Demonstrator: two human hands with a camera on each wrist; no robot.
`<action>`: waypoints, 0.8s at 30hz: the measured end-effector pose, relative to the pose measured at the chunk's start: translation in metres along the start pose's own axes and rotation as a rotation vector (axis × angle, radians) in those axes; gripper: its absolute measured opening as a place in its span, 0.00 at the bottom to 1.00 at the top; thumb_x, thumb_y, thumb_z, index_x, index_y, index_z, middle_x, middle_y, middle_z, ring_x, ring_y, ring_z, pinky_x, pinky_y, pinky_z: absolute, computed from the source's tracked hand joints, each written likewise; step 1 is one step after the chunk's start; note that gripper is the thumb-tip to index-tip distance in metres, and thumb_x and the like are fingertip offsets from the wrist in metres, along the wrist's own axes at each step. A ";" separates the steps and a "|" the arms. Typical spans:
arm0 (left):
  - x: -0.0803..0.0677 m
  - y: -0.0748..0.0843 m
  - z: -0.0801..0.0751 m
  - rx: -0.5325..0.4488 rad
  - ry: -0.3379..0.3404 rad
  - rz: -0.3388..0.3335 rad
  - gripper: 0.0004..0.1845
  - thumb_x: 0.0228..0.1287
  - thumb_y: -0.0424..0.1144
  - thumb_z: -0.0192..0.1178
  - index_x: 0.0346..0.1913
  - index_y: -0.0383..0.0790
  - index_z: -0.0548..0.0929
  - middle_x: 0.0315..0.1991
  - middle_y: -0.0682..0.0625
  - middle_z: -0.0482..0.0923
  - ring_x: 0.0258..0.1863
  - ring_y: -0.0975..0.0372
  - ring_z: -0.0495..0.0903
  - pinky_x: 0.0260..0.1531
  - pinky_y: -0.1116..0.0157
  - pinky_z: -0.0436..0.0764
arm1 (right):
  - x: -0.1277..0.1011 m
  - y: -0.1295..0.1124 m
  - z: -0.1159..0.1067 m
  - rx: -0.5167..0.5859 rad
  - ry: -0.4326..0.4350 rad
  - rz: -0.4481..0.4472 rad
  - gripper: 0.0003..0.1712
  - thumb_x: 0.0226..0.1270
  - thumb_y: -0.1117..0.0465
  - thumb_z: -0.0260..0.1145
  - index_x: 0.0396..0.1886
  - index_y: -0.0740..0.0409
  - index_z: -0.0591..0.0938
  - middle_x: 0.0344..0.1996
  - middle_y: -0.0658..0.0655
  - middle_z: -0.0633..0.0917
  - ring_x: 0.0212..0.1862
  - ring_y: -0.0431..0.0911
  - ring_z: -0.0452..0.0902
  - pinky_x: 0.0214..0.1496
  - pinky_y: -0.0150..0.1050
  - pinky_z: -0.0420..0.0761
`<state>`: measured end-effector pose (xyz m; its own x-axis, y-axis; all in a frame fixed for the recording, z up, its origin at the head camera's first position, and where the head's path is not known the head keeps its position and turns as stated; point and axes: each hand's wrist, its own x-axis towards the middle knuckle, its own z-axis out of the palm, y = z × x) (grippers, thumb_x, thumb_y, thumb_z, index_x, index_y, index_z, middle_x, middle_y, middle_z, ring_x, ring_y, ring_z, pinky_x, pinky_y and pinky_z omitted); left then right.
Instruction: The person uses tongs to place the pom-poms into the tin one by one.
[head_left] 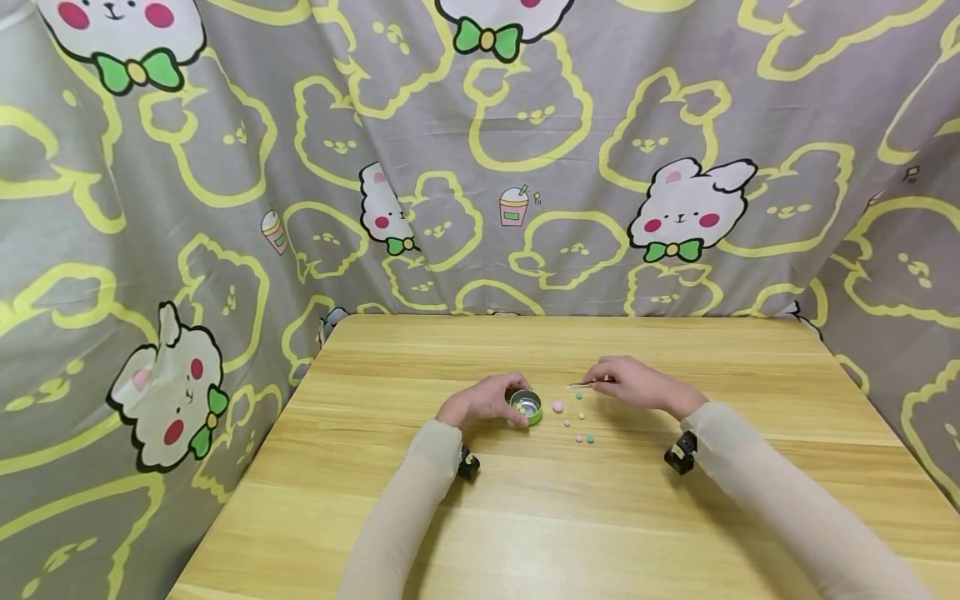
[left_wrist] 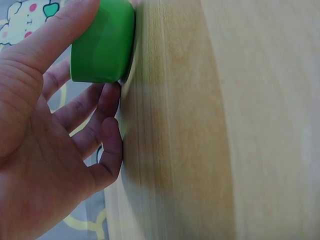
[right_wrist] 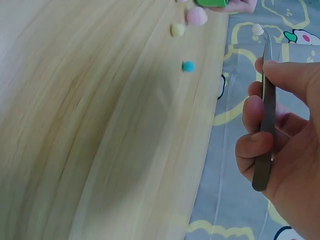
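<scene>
Six pom-poms [head_left: 557, 407] loose, one more at the tip of the tweezers [right_wrist: 268, 117]

We see the left hand [head_left: 491, 398] grasping a green tin [head_left: 534, 415], thumb on the near side and fingers round the far side. The tin stands on the wooden table [head_left: 360, 367] with its mouth upward, showing a silvery inside; something pale yellow shows in it, too small for us to name.

We find the right hand [head_left: 633, 383] pinching the tweezers between thumb and fingers, to the right of the tin. At their tip sits a white pom-pom [right_wrist: 257, 30], seen against the curtain [right_wrist: 240, 65] in the right wrist view.

Between and in front of the hands we count the loose ones. A large pink one [right_wrist: 196, 16] lies just beside the tin, and a teal one [right_wrist: 188, 66] is near the tweezers' tip. Closer to us come a yellow one [head_left: 581, 416] and a small pink one [head_left: 567, 422]; nearest of all, another pink [head_left: 579, 438] and another teal [head_left: 590, 439] lie side by side.

Pale sleeves [head_left: 780, 492] cover both arms, and a black device [head_left: 681, 452] shows at each wrist.
</scene>
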<state>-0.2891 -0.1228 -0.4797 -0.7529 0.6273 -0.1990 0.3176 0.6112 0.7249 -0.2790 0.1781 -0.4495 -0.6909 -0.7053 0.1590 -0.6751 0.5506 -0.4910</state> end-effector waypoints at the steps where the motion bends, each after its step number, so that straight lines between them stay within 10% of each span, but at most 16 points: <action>1: 0.000 0.000 0.000 0.001 0.000 0.002 0.24 0.47 0.41 0.75 0.47 0.49 0.76 0.41 0.57 0.78 0.43 0.65 0.75 0.47 0.67 0.71 | 0.002 -0.001 0.001 0.000 0.001 -0.005 0.10 0.68 0.65 0.60 0.45 0.54 0.84 0.35 0.47 0.79 0.34 0.39 0.71 0.36 0.38 0.72; 24: 0.001 0.001 -0.001 0.002 0.002 0.011 0.24 0.48 0.41 0.74 0.48 0.48 0.76 0.42 0.56 0.78 0.44 0.64 0.75 0.47 0.67 0.71 | 0.032 -0.023 0.013 0.003 -0.035 -0.067 0.10 0.68 0.64 0.60 0.44 0.53 0.84 0.36 0.47 0.79 0.35 0.39 0.72 0.37 0.36 0.73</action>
<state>-0.2903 -0.1218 -0.4792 -0.7501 0.6335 -0.1897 0.3274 0.6051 0.7257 -0.2819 0.1369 -0.4439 -0.6344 -0.7560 0.1613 -0.7189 0.5002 -0.4827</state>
